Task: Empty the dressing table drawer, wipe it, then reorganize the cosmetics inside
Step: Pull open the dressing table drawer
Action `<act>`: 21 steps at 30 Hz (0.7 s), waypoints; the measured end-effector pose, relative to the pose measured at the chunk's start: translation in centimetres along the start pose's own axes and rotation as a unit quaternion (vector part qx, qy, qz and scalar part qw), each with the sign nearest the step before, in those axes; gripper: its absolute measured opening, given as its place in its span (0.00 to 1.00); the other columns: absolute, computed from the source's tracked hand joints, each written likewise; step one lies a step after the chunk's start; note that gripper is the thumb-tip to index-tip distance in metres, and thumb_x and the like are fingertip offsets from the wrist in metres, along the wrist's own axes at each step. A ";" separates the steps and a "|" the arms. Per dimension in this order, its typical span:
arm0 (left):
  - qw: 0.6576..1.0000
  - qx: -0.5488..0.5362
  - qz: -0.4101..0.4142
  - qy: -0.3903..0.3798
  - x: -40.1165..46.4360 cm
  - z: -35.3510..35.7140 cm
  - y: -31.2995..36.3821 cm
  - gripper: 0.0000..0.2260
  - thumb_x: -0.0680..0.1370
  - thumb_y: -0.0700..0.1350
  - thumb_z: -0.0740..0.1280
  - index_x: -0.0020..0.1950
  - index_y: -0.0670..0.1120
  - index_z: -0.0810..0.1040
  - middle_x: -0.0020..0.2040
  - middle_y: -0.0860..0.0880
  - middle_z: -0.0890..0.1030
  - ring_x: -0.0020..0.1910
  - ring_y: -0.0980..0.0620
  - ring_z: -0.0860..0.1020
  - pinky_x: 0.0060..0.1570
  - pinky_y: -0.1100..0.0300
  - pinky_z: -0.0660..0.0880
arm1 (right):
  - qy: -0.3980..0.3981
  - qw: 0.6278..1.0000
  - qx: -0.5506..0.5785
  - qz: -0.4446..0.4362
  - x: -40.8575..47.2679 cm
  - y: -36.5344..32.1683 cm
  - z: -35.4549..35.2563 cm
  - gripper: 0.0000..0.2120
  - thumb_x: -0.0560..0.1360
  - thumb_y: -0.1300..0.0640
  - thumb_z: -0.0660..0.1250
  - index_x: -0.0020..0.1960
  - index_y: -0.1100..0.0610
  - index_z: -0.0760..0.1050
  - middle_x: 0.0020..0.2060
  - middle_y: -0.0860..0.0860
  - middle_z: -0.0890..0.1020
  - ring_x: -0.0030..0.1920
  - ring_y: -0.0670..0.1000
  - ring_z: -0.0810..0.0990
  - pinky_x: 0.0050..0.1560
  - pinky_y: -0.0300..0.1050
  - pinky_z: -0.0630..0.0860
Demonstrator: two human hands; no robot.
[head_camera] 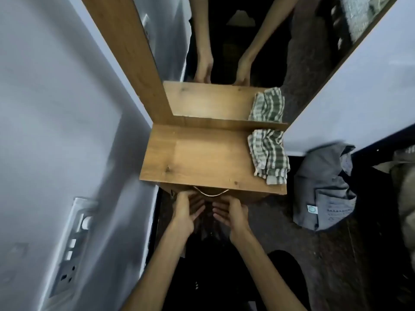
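The wooden dressing table top point(202, 158) lies below me, bare except for a green-and-white checked cloth point(268, 153) at its right end. Under the table's front edge a curved metal drawer handle point(211, 192) shows; the drawer front itself is hidden beneath the top. My left hand point(186, 209) and my right hand point(229, 212) are both held palm-inward just below that handle, fingers straight and spread, holding nothing. No cosmetics are visible.
A mirror point(224, 52) in a wooden frame stands behind the table and reflects my arms and the cloth. A white wall with a switch panel point(74, 241) is at the left. A grey garment point(323, 189) lies on the dark floor at the right.
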State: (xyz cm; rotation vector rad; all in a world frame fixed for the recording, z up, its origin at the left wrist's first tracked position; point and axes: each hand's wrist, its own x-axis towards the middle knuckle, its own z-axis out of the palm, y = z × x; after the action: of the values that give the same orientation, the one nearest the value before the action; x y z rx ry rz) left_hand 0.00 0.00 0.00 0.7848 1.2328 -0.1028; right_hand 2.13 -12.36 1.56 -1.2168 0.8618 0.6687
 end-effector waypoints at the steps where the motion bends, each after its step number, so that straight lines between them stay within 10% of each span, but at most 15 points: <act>1: 1.000 0.002 0.002 -0.017 0.4 0.3 -0.1 0.09 0.75 0.42 0.65 0.52 0.42 0.81 0.48 0.42 0.83 0.44 0.47 0.81 0.42 0.57 0.79 | -0.005 1.000 0.005 -0.005 0.6 0.2 0.1 0.08 0.79 0.60 0.64 0.45 0.59 0.80 0.36 0.58 0.85 0.34 0.53 0.81 0.34 0.42 0.79; 21: 0.993 0.037 0.110 -0.012 3.8 0.4 -3.1 0.12 0.75 0.39 0.70 0.58 0.37 0.80 0.41 0.42 0.83 0.24 0.55 0.78 0.24 0.64 0.76 | -0.007 0.995 -0.025 -0.097 4.3 3.2 0.8 0.08 0.80 0.56 0.70 0.43 0.56 0.83 0.28 0.49 0.83 0.25 0.44 0.78 0.29 0.38 0.76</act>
State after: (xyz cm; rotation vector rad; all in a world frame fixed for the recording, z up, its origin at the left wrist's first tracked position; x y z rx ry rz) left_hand 0.25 -1.30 -4.72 0.9767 1.1182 0.0219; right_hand 1.89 -10.86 -3.62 -1.3194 0.7079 0.5447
